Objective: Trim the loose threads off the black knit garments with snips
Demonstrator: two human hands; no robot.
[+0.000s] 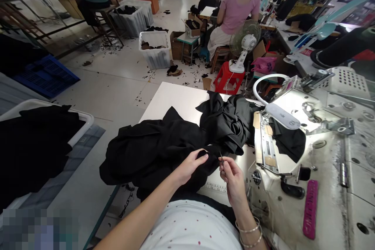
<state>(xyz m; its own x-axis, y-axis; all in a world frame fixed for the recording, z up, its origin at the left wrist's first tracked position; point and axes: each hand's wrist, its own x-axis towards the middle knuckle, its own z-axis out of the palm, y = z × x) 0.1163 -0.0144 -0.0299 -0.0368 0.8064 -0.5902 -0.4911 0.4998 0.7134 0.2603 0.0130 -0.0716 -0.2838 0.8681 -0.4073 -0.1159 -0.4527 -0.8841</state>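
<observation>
A heap of black fabric (164,144) lies across the white table (172,99) in front of me. My left hand (190,165) pinches an edge of this fabric near the table's front. My right hand (233,179), with bracelets on its wrist, is closed on a small thin metal tool (221,159), probably thread snips, its tip pointing up close to the pinched fabric. The two hands are a short gap apart.
A white sewing machine (319,164) with a lit lamp (281,115) fills the right. A white bin of black cloth (38,140) stands at my left. Beyond the table are a red stool (225,80), a small fan (246,43), crates and seated people.
</observation>
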